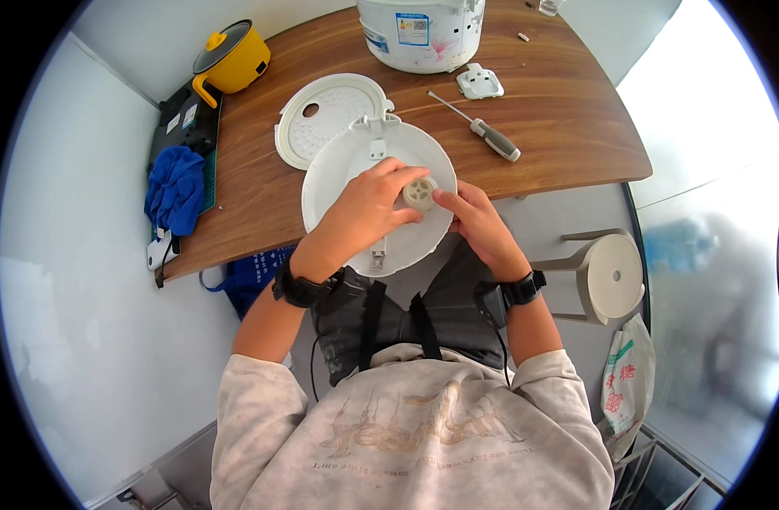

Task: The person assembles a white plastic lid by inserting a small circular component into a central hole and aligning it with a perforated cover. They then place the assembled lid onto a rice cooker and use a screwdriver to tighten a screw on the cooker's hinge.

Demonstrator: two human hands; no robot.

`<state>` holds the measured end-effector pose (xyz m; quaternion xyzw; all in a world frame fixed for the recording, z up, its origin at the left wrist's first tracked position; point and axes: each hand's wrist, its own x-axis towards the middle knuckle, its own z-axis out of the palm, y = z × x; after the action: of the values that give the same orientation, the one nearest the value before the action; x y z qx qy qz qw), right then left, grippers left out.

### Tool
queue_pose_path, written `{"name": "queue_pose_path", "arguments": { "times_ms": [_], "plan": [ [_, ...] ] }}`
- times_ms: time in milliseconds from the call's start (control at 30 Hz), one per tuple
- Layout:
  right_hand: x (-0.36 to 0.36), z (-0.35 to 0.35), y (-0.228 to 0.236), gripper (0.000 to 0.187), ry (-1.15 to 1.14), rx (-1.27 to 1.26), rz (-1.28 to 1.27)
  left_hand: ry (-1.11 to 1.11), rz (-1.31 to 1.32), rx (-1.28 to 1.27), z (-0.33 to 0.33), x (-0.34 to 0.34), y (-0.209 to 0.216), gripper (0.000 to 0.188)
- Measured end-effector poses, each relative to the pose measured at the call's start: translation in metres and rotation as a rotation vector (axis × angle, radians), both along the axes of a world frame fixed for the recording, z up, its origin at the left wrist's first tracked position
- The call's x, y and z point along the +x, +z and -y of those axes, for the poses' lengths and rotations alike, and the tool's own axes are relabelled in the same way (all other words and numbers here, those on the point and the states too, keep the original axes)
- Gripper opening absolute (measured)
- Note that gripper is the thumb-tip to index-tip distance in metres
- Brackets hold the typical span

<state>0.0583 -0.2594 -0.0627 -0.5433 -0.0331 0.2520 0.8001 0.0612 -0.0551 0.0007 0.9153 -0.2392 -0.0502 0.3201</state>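
Note:
A round white rice cooker lid (343, 174), inner side up, lies partly over the table's front edge and above my lap. Near its right side is a small round cream steam valve (419, 195) with a slotted face. My left hand (374, 202) reaches across the lid, with fingers and thumb closed around the valve. My right hand (485, 228) grips the lid's right edge, its thumb over the rim against the valve and its fingers mostly hidden below. Whether the valve is seated in the lid or lifted, I cannot tell.
A perforated inner cover (343, 106) touches the lid's far side. Beyond are a screwdriver (483, 132), a small white plastic part (479, 82) and the cooker body (419, 38). A yellow pot (237, 64) and blue cloth (175, 189) sit left; a stool (612, 276) stands right.

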Motion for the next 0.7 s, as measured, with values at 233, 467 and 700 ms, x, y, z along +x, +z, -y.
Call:
{"name": "queue_pose_path", "arguments": {
  "times_ms": [233, 467, 700],
  "plan": [
    [0.027, 0.007, 0.006, 0.036, 0.004, -0.137, 0.175, 0.032, -0.080, -0.120, -0.008, 0.011, 0.017, 0.048],
    [0.056, 0.009, 0.037, 0.035, -0.041, -0.153, 0.390, 0.280, 0.339, -0.148, -0.058, 0.032, 0.053, 0.039],
    [0.104, -0.003, 0.067, 0.039, 0.015, -0.164, 0.412, 0.355, 0.515, -0.174, -0.067, 0.063, 0.054, 0.034]
  ]
}}
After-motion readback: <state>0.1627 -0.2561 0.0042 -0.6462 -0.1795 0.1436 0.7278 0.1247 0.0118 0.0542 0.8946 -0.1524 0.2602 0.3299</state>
